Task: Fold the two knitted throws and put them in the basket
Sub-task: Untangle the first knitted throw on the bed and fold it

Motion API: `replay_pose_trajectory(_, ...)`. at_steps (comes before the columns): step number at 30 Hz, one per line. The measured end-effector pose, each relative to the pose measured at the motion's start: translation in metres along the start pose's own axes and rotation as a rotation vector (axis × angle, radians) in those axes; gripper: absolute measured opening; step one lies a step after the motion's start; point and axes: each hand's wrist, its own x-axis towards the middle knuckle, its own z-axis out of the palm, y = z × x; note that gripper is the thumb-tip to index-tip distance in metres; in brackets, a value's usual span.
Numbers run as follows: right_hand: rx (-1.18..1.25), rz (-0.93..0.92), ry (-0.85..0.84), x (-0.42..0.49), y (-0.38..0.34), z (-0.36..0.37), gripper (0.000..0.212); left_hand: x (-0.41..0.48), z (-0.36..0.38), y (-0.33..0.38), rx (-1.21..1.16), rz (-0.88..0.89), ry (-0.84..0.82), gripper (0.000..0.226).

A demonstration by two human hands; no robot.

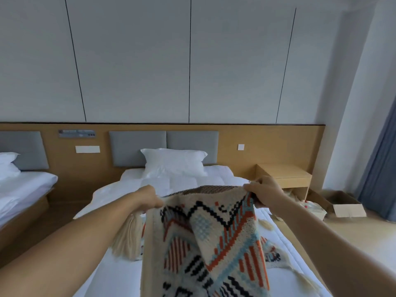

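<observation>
Up over the middle of the bed [111,273] with the knitted throw [214,236], held by its top edge. Gripped at one upper corner by the left hand [150,200], fingers curled tight round the wool. Pinched at the other by the right hand [264,192], fingers bunched over the hem. Hanging down in loose vertical creases toward the foot end, with a cream tassel [128,239] dangling below the left wrist.

Looks like the opening of the first fold, not squared up yet. Best to pull the two corners apart first, drawing the top edge taut and shaking the creases out. Then bring corner to corner, matching hems, and watch the tassels: easy to trap inside a fold. Lay flat on the bedding for the next fold rather than working in the air; soft, stretchy knit, likely to sag and skew.

More patterned knit [273,255] lying toward the right edge of the bed: second throw or trailing end of this one, cannot tell. Down on the floor past the bed's right side, by the nightstand [282,174], a pale blurred container [314,209], possibly the basket; beside it an open cardboard box [348,205].
</observation>
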Motion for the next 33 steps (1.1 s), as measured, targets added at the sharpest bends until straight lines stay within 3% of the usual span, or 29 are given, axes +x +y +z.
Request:
replay_pose_trajectory(4, -0.272, -0.022, 0.054, 0.006, 0.021, 0.002, 0.023, 0.006, 0.013, -0.009, -0.024, 0.018, 0.054, 0.039)
replay_pose_trajectory(7, -0.433, -0.08, 0.186, 0.013, 0.028, -0.014, 0.024, 0.008, -0.002, -0.018, -0.048, 0.009, 0.194, 0.044)
replay_pose_trajectory(13, -0.493, -0.096, 0.373, 0.045, 0.043, -0.066, 0.03, 0.01, -0.062, -0.05, 0.148, 0.064, 0.46, 0.049)
replay_pose_trajectory(19, -0.583, -0.29, 0.288, 0.047, 0.039, -0.063, 0.019, 0.013, -0.069, -0.061, 0.264, 0.013, 0.541, 0.046)
replay_pose_trajectory(24, -0.794, -0.604, -0.014, 0.032, 0.039, -0.06, 0.033, 0.021, -0.08, -0.079, 0.092, -0.024, 0.59, 0.046)
replay_pose_trajectory(30, -0.716, -0.571, -0.121, 0.021, 0.035, -0.053, 0.029, 0.013, -0.093, -0.061, -0.087, 0.009, 0.639, 0.046)
replay_pose_trajectory(33, -0.689, -0.572, -0.089, 0.021, 0.036, -0.052, 0.043, 0.008, -0.097, -0.058, -0.095, 0.023, 0.653, 0.047)
